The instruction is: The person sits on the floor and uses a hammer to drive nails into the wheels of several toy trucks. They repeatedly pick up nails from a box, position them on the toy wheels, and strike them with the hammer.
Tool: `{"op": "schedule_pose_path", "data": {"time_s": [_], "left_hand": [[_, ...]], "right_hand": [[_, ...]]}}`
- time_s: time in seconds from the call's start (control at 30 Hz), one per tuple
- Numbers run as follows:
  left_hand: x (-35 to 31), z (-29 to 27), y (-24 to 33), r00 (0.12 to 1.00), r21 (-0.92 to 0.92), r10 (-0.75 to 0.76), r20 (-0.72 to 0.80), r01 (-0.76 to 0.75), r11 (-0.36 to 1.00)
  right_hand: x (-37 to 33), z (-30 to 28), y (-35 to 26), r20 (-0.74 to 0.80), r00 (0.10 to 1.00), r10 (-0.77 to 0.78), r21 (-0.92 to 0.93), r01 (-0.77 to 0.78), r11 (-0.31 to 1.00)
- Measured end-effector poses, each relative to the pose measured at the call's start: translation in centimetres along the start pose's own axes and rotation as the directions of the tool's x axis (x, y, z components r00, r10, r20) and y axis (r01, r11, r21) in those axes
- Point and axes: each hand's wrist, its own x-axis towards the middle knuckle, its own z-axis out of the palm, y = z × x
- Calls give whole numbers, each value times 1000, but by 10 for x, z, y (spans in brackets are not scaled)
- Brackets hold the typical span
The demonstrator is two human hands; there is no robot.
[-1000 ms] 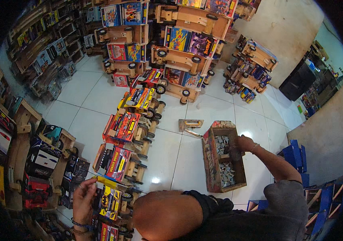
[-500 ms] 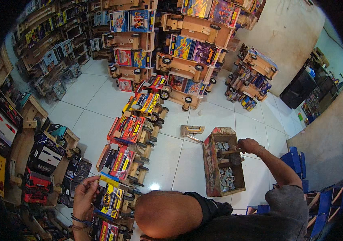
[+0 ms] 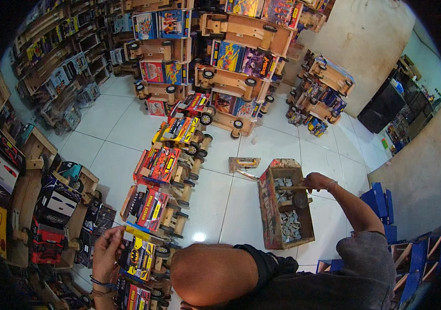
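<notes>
My right hand [image 3: 318,182] is closed around the end of a light wooden stick [image 3: 291,188] that reaches across a worn wooden box [image 3: 266,217]. A dark rounded piece [image 3: 301,199] lies just below the stick; whether they are joined I cannot tell. Many small grey pieces [image 3: 291,226] lie in the box. At lower left, my left hand [image 3: 109,248] has its fingers bent together beside a yellow and black toy truck [image 3: 140,258]. What those fingers pinch, if anything, is hidden. Other wooden toy trucks [image 3: 158,164] stand in a row leading away from it.
A metal hand tool like a staple gun [image 3: 244,164] lies left of the box. Stacks of toy trucks [image 3: 236,59] rise at the back, with more toy trucks [image 3: 57,199] at left. Blue panels [image 3: 378,201] stand at right. My bent knee [image 3: 215,276] is between the row and the box.
My right hand and the stick have moved slightly away from me over the box. The whole view has shifted a little. My left hand stays beside the yellow truck.
</notes>
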Motion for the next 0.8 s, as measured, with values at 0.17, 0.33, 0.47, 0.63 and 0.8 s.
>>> {"op": "schedule_pose_path", "data": {"time_s": [0.17, 0.33, 0.47, 0.63, 0.8], "left_hand": [[2, -1, -2, 1000, -1, -16, 5, 16, 1000], [4, -8, -9, 1000, 78, 25, 1, -25, 997], [10, -11, 9, 977, 375, 208, -46, -176, 910], [21, 34, 84, 864, 366, 502, -33, -457, 811], [68, 151, 130, 720, 331, 443, 535, -661, 673]], "right_hand": [[2, 3, 3, -91, 995, -51, 20, 53, 998], [-3, 3, -16, -196, 977, -86, 9, 90, 996], [-28, -14, -35, -96, 995, -40, 207, 59, 977], [-71, -38, -42, -66, 995, 71, 236, -54, 970], [-55, 13, -20, -500, 861, 90, 250, 45, 967]]}}
